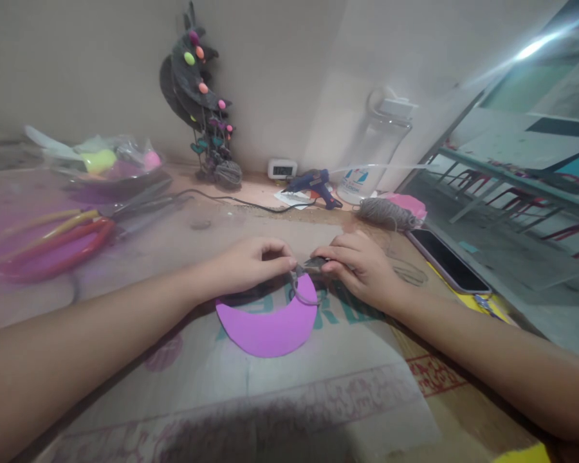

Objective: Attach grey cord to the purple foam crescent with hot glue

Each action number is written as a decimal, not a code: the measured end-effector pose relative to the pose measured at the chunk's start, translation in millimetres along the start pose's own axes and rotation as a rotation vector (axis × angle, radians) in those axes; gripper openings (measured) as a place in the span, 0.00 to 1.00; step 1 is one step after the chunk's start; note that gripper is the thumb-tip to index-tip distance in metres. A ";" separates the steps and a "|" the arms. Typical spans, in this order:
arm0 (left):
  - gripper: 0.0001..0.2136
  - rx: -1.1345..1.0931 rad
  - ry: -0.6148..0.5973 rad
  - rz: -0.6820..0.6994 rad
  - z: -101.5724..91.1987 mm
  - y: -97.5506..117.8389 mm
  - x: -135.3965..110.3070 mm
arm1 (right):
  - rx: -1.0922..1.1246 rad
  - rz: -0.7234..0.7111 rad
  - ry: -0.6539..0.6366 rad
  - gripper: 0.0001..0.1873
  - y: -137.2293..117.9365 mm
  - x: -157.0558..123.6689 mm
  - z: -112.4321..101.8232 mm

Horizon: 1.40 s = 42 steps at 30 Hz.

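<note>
A purple crescent moon cutout (270,331) lies in front of me, its horns pointing away. Thin grey yarn (307,301) loops over its right horn. Thumb and fingers of my left hand (260,263) pinch the yarn at the tip of that horn. Just to the right, my right hand (354,263) is closed on a small dark pointed thing (314,262), aimed at my left fingertips. Most of it is hidden in the fingers, so its kind is unclear.
Behind stand a blue glue gun (313,185), a small digital clock (282,169) and a clear bottle (374,154). A grey yarn ball (386,212) and a phone (448,260) lie right. Large scissors (72,241) lie left, near a plastic bag (106,161). A decorated dark hanging (193,83) stands behind.
</note>
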<state>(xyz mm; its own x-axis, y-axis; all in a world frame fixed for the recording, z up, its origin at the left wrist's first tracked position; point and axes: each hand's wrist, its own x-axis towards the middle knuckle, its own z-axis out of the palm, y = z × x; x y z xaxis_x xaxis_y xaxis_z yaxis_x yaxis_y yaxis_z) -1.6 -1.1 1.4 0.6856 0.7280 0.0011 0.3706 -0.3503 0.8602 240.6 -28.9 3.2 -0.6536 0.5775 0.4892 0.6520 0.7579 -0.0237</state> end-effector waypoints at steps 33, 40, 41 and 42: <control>0.14 -0.069 0.015 -0.048 2.0 -1.7 -0.5 | -0.061 -0.086 0.024 0.20 -1.9 0.3 -0.7; 0.13 -0.073 0.006 -0.051 1.8 -1.2 0.3 | -0.065 -0.018 -0.027 0.20 -0.8 -0.1 1.6; 0.13 -0.070 0.009 -0.045 1.7 -1.0 0.4 | -0.065 -0.010 -0.037 0.20 -0.6 -0.1 2.2; 0.14 -0.066 0.014 -0.037 1.6 -0.9 0.5 | -0.066 -0.004 -0.046 0.20 -0.5 -0.1 2.6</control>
<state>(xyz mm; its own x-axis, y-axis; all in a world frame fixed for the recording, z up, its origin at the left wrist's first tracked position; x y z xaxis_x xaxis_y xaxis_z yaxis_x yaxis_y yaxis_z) -0.6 -1.4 -0.2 0.6633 0.7479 -0.0244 0.3529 -0.2839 0.8915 239.3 -28.6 0.9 -0.6721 0.5889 0.4489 0.6721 0.7395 0.0361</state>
